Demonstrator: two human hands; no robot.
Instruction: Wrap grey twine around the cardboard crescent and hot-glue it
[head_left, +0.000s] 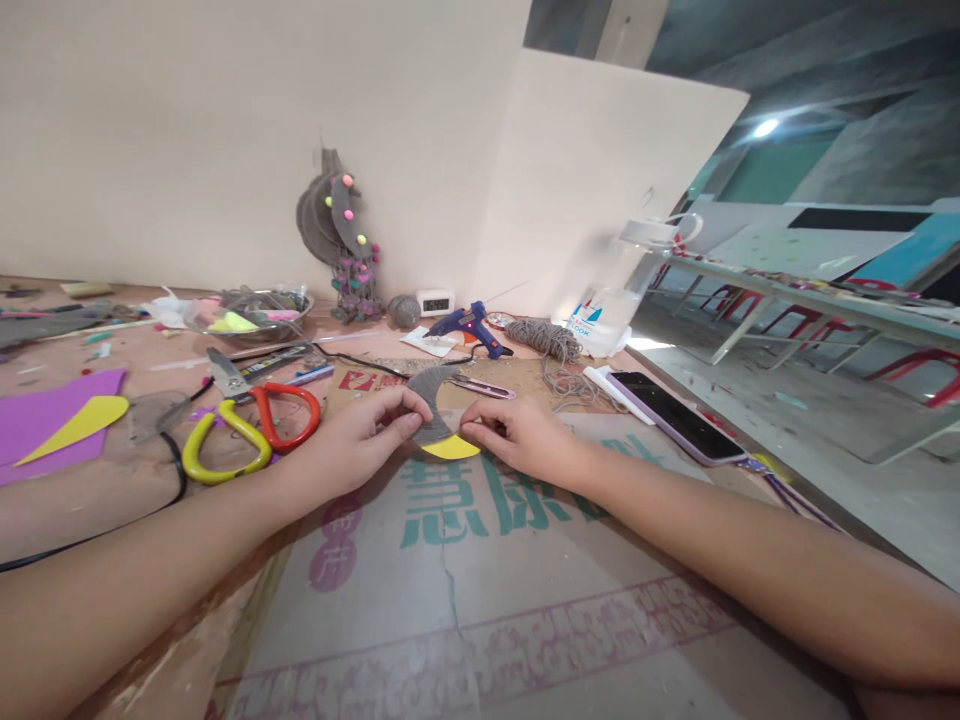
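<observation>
Left hand [367, 437] in a pinch on the gray-and-yellow crescent [427, 395]; right hand [531, 440] at its yellow end [453, 449], hold unclear.

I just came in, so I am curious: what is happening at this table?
A person's left hand holds a crescent partly covered in grey yarn, its lower end yellow. The right hand is beside that end; whether it grips anything is unclear. Both are over printed cardboard. Scissors lie to the left; a blue glue gun is farther back.
</observation>
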